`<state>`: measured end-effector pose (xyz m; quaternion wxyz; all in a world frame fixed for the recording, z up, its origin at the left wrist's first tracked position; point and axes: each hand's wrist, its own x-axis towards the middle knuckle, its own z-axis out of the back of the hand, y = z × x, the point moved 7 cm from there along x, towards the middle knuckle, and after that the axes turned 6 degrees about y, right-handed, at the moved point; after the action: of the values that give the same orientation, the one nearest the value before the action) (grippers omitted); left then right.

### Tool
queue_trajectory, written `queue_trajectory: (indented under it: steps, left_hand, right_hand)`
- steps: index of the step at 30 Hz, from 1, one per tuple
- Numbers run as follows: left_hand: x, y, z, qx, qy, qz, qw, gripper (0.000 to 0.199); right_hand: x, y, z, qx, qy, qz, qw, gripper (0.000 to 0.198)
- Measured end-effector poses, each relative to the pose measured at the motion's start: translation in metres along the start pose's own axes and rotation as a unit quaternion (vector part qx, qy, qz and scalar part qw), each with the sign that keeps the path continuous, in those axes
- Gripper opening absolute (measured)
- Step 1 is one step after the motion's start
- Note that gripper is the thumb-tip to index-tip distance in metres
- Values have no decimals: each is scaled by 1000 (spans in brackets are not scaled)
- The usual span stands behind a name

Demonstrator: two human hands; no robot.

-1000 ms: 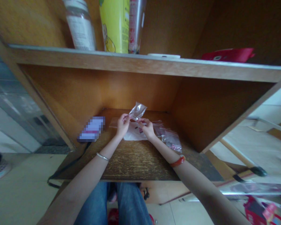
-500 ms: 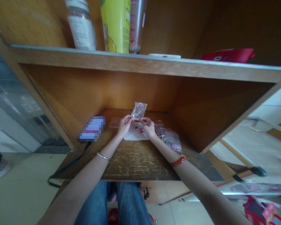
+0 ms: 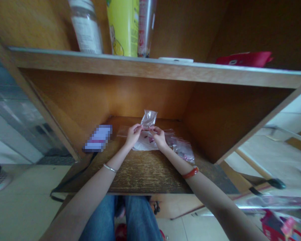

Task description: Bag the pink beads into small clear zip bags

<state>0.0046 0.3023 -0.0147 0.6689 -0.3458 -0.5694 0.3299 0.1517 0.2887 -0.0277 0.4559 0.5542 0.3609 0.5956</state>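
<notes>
A small clear plastic bag (image 3: 148, 118) stands upright between my two hands above the wooden shelf (image 3: 145, 170). My left hand (image 3: 132, 135) pinches its lower left edge and my right hand (image 3: 158, 137) pinches its lower right edge. Under my hands lies a white sheet (image 3: 144, 144) with small pink and dark pieces on it. To the right of my right hand lie more clear zip bags (image 3: 183, 149), some holding pink pieces.
A blurred phone (image 3: 98, 138) with a black cable lies at the shelf's left. The upper shelf (image 3: 150, 68) carries a jar (image 3: 86, 25), a yellow-green canister (image 3: 122, 26), a pink bottle and a red packet (image 3: 244, 58). My knees in jeans are below.
The bag has turned from tilted right to upright, and my hands have drawn closer together on its lower edge.
</notes>
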Motion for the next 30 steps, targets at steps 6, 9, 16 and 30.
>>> queue_trajectory:
  steps: [6, 9, 16, 30]
  left_hand:
    - [-1, 4, -3, -1, 4, 15, 1000, 28]
    - [-1, 4, -2, 40, -5, 8, 999, 27]
    - [-1, 7, -1, 61, -5, 6, 998, 27]
    - [0, 13, -1, 57, -11, 20, 998, 26]
  right_hand:
    - [1, -1, 1, 2, -10, 5, 1000, 23]
    - [1, -5, -1, 5, -7, -5, 1000, 25]
    - [1, -7, -2, 3, -1, -17, 1000, 30]
    - [3, -8, -3, -9, 25, -9, 1000, 26]
